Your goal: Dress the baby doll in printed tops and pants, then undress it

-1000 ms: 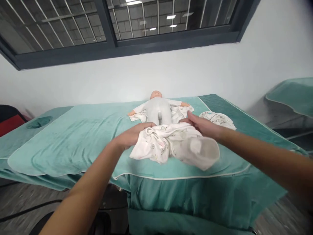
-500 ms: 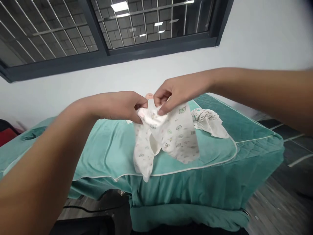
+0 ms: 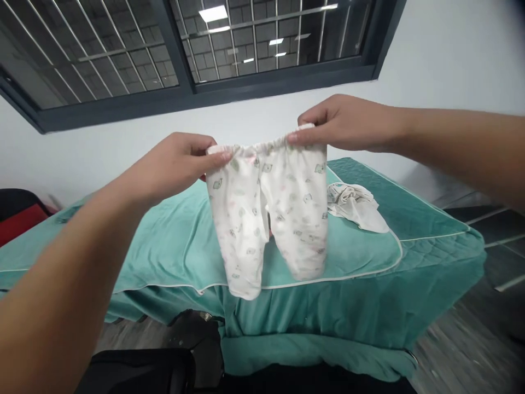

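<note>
A pair of small white baby pants (image 3: 241,219) with a pale animal print hangs in front of me, its gathered elastic waistband stretched out between my hands. My left hand (image 3: 180,164) pinches the left end of the waistband, thumb in front. At the other end my right hand (image 3: 340,123) grips the band a little higher, also with the thumb on the front. Both legs dangle over the green bed, the left one reaching past the white-edged cover. What lies directly behind the pants is mostly hidden.
A crumpled white printed cloth (image 3: 356,205) lies on the green bed (image 3: 430,224) to the right. Beyond the bed stand a white wall and a barred window (image 3: 262,44). A black and red object (image 3: 22,216) is at far left, a black seat (image 3: 139,372) below.
My hands have moved apart and up. The pants, bunched and folded before, now hang open to full width with the waistband stretched and both legs showing.
</note>
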Demonstrator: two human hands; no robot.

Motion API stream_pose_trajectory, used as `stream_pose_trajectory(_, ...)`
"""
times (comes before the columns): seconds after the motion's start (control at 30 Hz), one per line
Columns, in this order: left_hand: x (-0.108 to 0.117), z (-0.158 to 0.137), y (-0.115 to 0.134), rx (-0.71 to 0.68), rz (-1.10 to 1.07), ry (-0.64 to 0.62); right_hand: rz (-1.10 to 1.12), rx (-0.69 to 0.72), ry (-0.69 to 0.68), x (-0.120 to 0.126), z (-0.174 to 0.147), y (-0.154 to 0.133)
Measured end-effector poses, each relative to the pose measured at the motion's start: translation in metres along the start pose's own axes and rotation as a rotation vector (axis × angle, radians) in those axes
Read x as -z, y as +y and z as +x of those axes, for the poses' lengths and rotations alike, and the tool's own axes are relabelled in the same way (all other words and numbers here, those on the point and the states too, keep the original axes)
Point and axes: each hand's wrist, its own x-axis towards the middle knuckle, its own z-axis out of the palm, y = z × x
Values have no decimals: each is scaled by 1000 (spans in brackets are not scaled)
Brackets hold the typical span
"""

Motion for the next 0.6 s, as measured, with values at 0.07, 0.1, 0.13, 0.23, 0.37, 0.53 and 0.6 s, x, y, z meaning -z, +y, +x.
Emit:
stream_pose_trajectory(0.07,-5,3,13,-25,-38,-24,40,62,0,-13,-3,-8)
stream_pose_trajectory(0.1,-9,4,18,-59,-101,46,111,99,14,-20,-5,-13)
stream_pose_trajectory(0.13,-14,5,23,-89,-166,96,180,124,0,-28,-6,-19)
stream_pose_trajectory(0.23,-28,6,35,-182,-358,125,303,164,-128,-52,-8,-33)
stream_pose_trajectory(0.37,-44,9,31,-255,-595,119,345,184,-4,-75,0,-38)
stream_pose_trajectory(0.53,-92,-10,-7,-6,-535,95,592,127,227,-81,30,-16)
stream_pose_trajectory(0.6,-112,-24,-20,143,-490,-17,728,46,272,-84,44,5)
